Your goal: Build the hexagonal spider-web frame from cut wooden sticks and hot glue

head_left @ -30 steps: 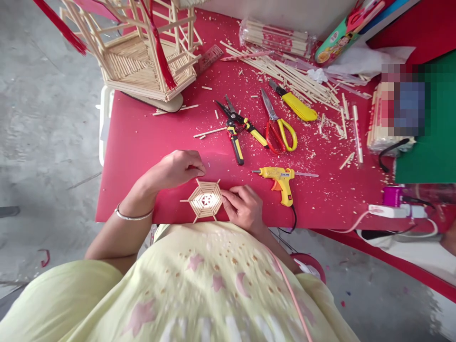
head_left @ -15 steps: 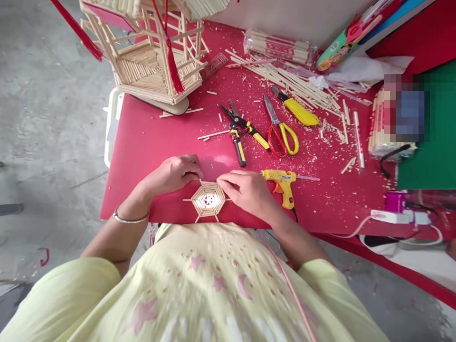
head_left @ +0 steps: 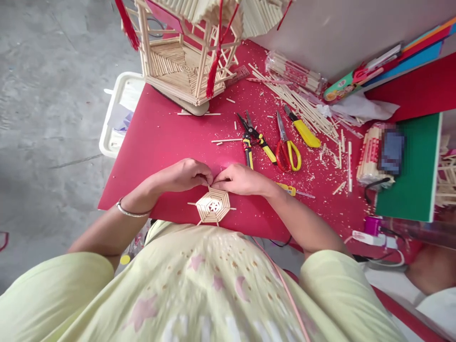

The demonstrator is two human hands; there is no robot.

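Note:
A small hexagonal web of wooden sticks [head_left: 204, 207], with stick ends jutting from its corners, lies near the front edge of the red table. My left hand [head_left: 187, 175] is closed in a pinch at its upper left corner, where a stick end meets the fingertips. Close beside it, the fingers of my right hand [head_left: 244, 179] are pressed together just above the top edge; whatever they hold is hidden. Behind my right wrist, a yellow glue gun [head_left: 288, 188] shows only in part.
Pliers [head_left: 263, 147], scissors [head_left: 285, 142] and a yellow utility knife [head_left: 304, 133] lie beyond my hands. Behind them are loose sticks [head_left: 302, 107] and scraps. A stick-built pavilion [head_left: 192, 90] with red tassels stands at the back left. A power strip [head_left: 368, 238] sits at right.
My right hand has moved left, so its fingertips now meet my left hand's at the web's upper left corner. The camera view has shifted; my right arm now covers most of the glue gun.

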